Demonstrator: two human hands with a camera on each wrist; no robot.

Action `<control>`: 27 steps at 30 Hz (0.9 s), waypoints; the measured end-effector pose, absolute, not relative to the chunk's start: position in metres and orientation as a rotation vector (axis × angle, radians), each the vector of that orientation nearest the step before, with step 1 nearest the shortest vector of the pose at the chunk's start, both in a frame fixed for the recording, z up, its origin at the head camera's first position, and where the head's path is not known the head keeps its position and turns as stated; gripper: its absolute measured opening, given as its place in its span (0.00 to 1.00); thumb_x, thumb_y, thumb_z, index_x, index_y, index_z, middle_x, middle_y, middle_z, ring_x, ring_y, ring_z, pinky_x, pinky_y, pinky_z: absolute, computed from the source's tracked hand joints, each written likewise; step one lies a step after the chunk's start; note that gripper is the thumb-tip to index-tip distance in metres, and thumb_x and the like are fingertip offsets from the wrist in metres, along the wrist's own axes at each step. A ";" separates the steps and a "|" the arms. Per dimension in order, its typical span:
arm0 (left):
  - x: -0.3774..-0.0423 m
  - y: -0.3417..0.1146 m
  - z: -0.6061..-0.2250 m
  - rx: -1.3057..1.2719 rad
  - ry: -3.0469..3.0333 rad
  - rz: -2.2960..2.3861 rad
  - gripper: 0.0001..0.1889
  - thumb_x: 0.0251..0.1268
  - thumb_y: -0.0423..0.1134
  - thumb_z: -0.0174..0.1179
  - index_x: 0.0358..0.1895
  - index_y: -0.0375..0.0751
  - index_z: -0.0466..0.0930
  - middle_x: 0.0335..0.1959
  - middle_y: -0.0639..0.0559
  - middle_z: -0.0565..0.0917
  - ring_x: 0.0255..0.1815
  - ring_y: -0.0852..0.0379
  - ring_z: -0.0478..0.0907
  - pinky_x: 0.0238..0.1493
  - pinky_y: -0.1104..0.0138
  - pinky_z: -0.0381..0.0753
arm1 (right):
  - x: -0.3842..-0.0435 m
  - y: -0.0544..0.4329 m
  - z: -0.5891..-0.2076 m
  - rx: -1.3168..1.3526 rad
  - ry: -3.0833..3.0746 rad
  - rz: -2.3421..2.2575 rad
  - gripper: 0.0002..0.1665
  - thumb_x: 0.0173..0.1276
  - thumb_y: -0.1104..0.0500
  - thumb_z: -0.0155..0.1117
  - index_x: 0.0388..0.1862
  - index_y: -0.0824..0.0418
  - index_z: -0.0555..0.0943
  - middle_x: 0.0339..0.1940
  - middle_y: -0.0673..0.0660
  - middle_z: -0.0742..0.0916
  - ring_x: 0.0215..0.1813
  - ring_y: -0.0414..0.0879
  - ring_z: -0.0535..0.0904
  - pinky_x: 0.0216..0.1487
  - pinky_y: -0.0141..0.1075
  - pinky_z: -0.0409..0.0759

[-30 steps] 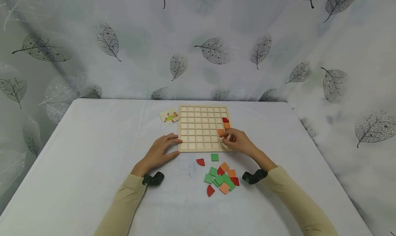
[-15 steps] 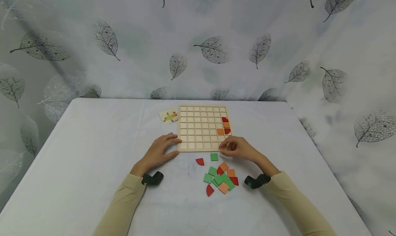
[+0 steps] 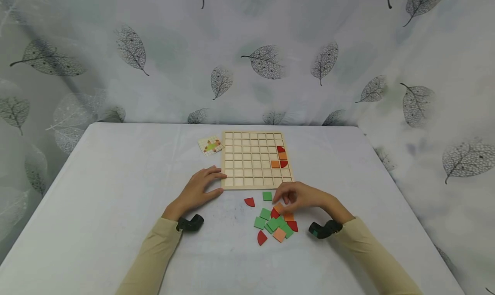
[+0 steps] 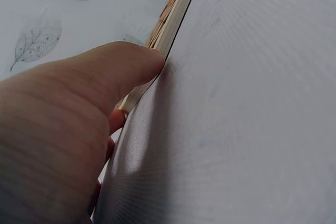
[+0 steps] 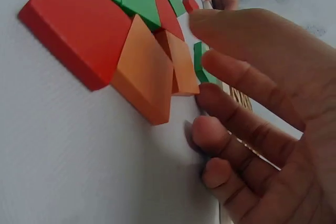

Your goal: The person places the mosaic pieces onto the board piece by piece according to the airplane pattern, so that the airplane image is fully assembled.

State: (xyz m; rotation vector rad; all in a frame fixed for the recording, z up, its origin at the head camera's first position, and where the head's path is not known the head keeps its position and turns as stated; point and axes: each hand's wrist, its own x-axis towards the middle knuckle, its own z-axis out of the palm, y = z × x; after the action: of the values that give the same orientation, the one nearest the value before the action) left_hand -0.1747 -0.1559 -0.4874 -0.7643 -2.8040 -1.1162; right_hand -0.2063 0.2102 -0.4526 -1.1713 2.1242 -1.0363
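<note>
Pale wooden square-grid board (image 3: pixel 251 157) lies at twelve o'clock; the left hand (image 3: pixel 199 186), fingers apart, touches its eight-o'clock edge; the right hand (image 3: pixel 299 195), thumb and fingers parted, is over red quarter-circle, green-square and orange-square tiles (image 3: pixel 273 224) at five o'clock.

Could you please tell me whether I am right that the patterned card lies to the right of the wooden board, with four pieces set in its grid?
Not quite: the patterned card lies to the left of the wooden board, as the head view shows. The four pieces in its grid are right.
</note>
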 end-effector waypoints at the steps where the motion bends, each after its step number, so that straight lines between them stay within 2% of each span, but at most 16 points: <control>1: -0.175 -0.156 -0.487 -0.763 -2.805 -1.114 0.23 0.66 0.45 0.64 0.63 0.48 0.76 0.68 0.45 0.71 0.75 0.44 0.58 0.73 0.44 0.53 | -0.206 0.210 -0.452 -1.181 2.121 -1.018 0.15 0.59 0.60 0.75 0.46 0.59 0.85 0.39 0.56 0.82 0.34 0.50 0.76 0.32 0.31 0.74; 5: -0.174 -0.156 -0.487 -0.764 -2.801 -1.120 0.22 0.65 0.45 0.64 0.62 0.48 0.77 0.68 0.45 0.71 0.75 0.44 0.59 0.73 0.44 0.53 | -0.204 0.208 -0.447 -1.209 2.117 -0.971 0.16 0.59 0.56 0.75 0.46 0.56 0.85 0.41 0.53 0.82 0.35 0.48 0.76 0.34 0.30 0.76; 10: -0.174 -0.156 -0.486 -0.767 -2.794 -1.134 0.22 0.65 0.44 0.64 0.62 0.48 0.77 0.67 0.45 0.72 0.75 0.44 0.59 0.73 0.44 0.53 | -0.205 0.205 -0.449 -1.179 2.185 -0.937 0.14 0.60 0.61 0.74 0.44 0.59 0.84 0.40 0.54 0.82 0.33 0.47 0.76 0.33 0.28 0.76; 15: -0.174 -0.155 -0.486 -0.768 -2.793 -1.130 0.22 0.65 0.44 0.64 0.62 0.47 0.77 0.67 0.45 0.72 0.75 0.44 0.59 0.73 0.44 0.52 | -0.203 0.204 -0.452 -1.096 2.244 -0.967 0.15 0.57 0.67 0.74 0.44 0.65 0.84 0.39 0.60 0.82 0.31 0.55 0.77 0.30 0.26 0.74; 18: -0.174 -0.156 -0.486 -0.767 -2.796 -1.125 0.22 0.65 0.44 0.64 0.62 0.47 0.77 0.67 0.45 0.72 0.75 0.44 0.59 0.73 0.44 0.52 | -0.198 0.199 -0.442 -1.082 2.234 -0.981 0.16 0.56 0.71 0.73 0.44 0.69 0.83 0.39 0.65 0.81 0.31 0.61 0.76 0.30 0.28 0.75; 22: -0.174 -0.156 -0.486 -0.764 -2.803 -1.125 0.22 0.65 0.44 0.64 0.62 0.47 0.77 0.67 0.45 0.72 0.75 0.44 0.58 0.73 0.44 0.52 | -0.198 0.200 -0.438 -1.137 2.229 -0.978 0.14 0.58 0.67 0.74 0.43 0.66 0.83 0.38 0.61 0.81 0.31 0.54 0.76 0.29 0.29 0.76; 25: -0.174 -0.156 -0.486 -0.763 -2.804 -1.127 0.22 0.65 0.44 0.64 0.62 0.47 0.77 0.67 0.45 0.72 0.75 0.44 0.58 0.73 0.44 0.52 | -0.204 0.205 -0.450 -1.187 2.244 -0.975 0.13 0.59 0.62 0.74 0.43 0.60 0.83 0.37 0.54 0.81 0.30 0.45 0.76 0.29 0.28 0.75; 27: -0.174 -0.156 -0.486 -0.764 -2.802 -1.129 0.22 0.65 0.44 0.64 0.62 0.47 0.77 0.67 0.45 0.72 0.75 0.44 0.58 0.73 0.44 0.52 | -0.205 0.207 -0.455 -1.202 2.255 -0.971 0.13 0.60 0.60 0.74 0.43 0.58 0.83 0.36 0.51 0.81 0.30 0.42 0.75 0.29 0.28 0.76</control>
State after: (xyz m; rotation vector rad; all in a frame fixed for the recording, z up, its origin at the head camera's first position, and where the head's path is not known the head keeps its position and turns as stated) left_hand -0.1739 -0.1563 -0.4857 -0.7643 -2.8018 -1.1288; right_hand -0.2052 0.2070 -0.4551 -1.2024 2.2554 -0.9711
